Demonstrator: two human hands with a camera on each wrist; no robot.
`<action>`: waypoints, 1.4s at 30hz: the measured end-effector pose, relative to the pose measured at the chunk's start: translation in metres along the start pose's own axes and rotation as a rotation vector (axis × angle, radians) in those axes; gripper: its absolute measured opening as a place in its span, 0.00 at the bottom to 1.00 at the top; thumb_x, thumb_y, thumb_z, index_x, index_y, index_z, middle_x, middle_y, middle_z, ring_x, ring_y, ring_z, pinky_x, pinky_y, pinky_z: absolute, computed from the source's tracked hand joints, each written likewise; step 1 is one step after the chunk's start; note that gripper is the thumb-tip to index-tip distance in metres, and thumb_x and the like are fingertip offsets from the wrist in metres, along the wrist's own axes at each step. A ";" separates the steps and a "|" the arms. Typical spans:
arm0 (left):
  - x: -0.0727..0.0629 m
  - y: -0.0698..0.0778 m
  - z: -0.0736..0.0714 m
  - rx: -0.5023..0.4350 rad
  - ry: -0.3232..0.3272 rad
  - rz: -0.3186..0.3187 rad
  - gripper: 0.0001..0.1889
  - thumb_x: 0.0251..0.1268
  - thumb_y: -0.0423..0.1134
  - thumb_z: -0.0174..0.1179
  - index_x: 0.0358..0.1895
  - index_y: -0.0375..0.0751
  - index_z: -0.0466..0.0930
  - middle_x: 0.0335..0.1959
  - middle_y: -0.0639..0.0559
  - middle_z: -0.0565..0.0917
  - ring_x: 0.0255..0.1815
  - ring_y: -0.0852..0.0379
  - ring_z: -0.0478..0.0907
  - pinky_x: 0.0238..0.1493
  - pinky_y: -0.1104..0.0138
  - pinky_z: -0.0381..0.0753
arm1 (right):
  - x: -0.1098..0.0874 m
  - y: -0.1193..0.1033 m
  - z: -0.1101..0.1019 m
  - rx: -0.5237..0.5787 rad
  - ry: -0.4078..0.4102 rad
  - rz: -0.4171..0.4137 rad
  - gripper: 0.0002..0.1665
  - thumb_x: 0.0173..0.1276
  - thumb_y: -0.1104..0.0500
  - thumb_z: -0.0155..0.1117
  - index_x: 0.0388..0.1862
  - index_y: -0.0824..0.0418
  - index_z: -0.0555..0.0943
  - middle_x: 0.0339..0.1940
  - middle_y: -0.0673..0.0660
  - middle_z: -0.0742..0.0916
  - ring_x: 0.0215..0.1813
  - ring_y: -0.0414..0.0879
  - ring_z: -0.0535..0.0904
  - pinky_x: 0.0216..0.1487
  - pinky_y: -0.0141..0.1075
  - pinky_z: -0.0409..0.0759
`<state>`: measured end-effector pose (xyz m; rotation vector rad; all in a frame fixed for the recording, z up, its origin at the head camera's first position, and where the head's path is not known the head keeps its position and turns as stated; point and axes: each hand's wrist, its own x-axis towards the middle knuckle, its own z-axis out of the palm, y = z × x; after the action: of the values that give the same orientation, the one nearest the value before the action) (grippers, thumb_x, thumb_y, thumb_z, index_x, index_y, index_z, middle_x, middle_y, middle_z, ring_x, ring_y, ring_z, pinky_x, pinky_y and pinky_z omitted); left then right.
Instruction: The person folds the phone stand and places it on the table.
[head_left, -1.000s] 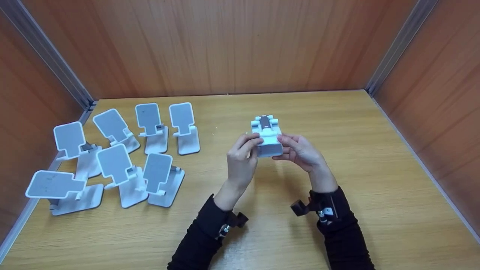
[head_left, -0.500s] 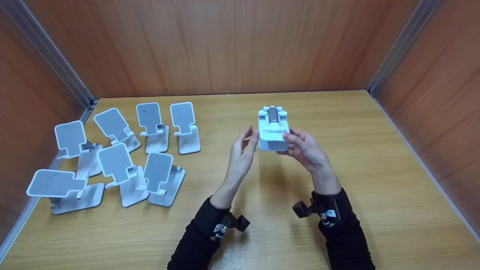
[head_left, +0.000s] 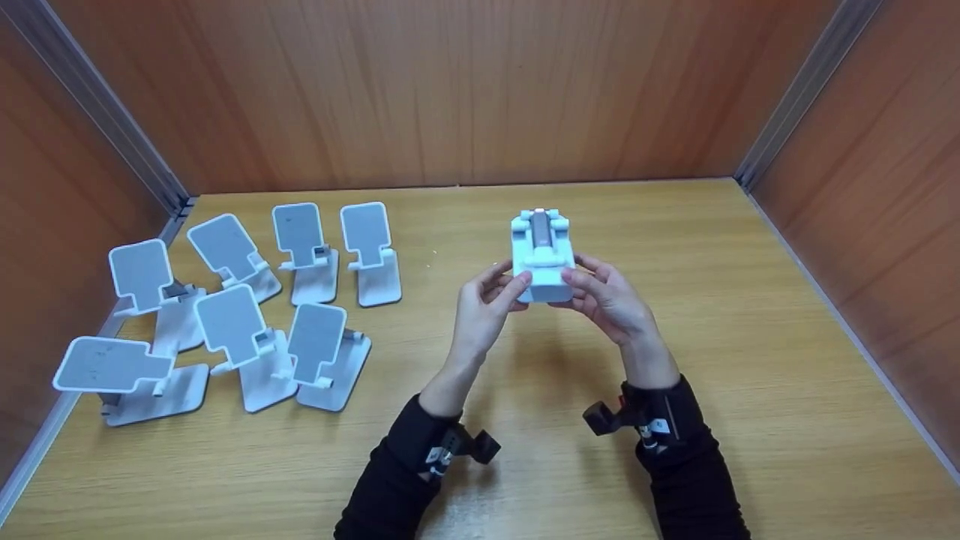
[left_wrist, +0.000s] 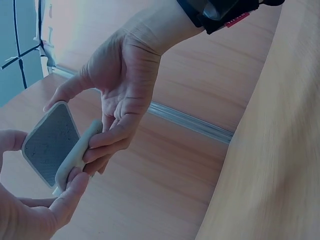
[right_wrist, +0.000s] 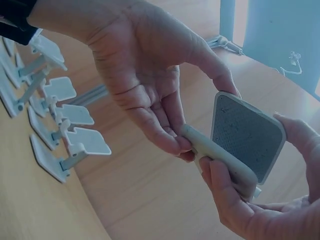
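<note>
One partly folded white phone stand (head_left: 543,259) was up above the wooden table (head_left: 750,337), the left hand (head_left: 484,311) pinching one side, the right hand (head_left: 611,304) gripping the other, seven unfolded stands (head_left: 315,341) grouped off leftward, a wood-grain panel (head_left: 465,90) behind.

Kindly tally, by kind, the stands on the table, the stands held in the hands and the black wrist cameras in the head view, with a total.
Stands on the table: 7
Held stand, between left hand and right hand: 1
Black wrist cameras: 2
Total: 10
</note>
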<state>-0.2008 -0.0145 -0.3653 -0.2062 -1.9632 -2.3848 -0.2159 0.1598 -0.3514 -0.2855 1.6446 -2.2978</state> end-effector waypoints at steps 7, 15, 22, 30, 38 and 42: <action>-0.001 0.003 0.001 -0.067 0.014 0.018 0.23 0.54 0.29 0.59 0.53 0.22 0.68 0.32 0.40 0.78 0.29 0.56 0.78 0.33 0.64 0.81 | 0.000 -0.001 0.000 0.003 0.007 -0.007 0.35 0.61 0.66 0.56 0.65 0.71 0.55 0.45 0.59 0.80 0.44 0.48 0.78 0.46 0.39 0.77; 0.001 0.002 0.001 -0.106 0.035 0.048 0.22 0.50 0.22 0.59 0.52 0.21 0.68 0.29 0.42 0.76 0.24 0.58 0.77 0.31 0.63 0.81 | 0.003 0.001 -0.001 0.020 -0.004 -0.018 0.34 0.60 0.74 0.53 0.64 0.72 0.55 0.43 0.61 0.81 0.41 0.50 0.80 0.40 0.36 0.79; 0.001 -0.001 -0.003 0.111 0.023 0.090 0.22 0.52 0.27 0.60 0.52 0.23 0.69 0.32 0.40 0.78 0.28 0.56 0.78 0.32 0.65 0.81 | 0.006 0.006 -0.002 -0.013 0.006 -0.017 0.31 0.60 0.75 0.53 0.62 0.75 0.58 0.42 0.61 0.82 0.40 0.52 0.80 0.40 0.38 0.79; -0.014 0.015 -0.038 0.846 0.141 0.227 0.24 0.55 0.43 0.60 0.52 0.32 0.72 0.42 0.43 0.78 0.43 0.50 0.75 0.43 0.64 0.75 | 0.019 0.012 -0.007 -0.038 0.060 0.030 0.31 0.60 0.75 0.53 0.62 0.76 0.56 0.42 0.63 0.81 0.39 0.51 0.81 0.41 0.38 0.79; -0.029 0.037 -0.108 1.179 0.372 0.220 0.26 0.53 0.38 0.62 0.53 0.26 0.69 0.51 0.33 0.70 0.50 0.40 0.69 0.50 0.54 0.71 | 0.049 0.021 -0.012 -0.069 0.133 0.096 0.32 0.60 0.75 0.52 0.63 0.74 0.56 0.37 0.61 0.82 0.34 0.48 0.81 0.40 0.36 0.79; -0.038 0.041 -0.143 1.208 0.429 0.078 0.29 0.55 0.38 0.61 0.56 0.24 0.64 0.55 0.29 0.65 0.55 0.36 0.63 0.54 0.50 0.66 | 0.069 0.025 -0.012 -0.133 0.203 0.159 0.32 0.60 0.73 0.54 0.63 0.72 0.57 0.42 0.65 0.80 0.33 0.47 0.81 0.41 0.35 0.79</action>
<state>-0.1688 -0.1641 -0.3575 0.2514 -2.5971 -0.7567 -0.2812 0.1388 -0.3804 0.0519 1.8489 -2.1624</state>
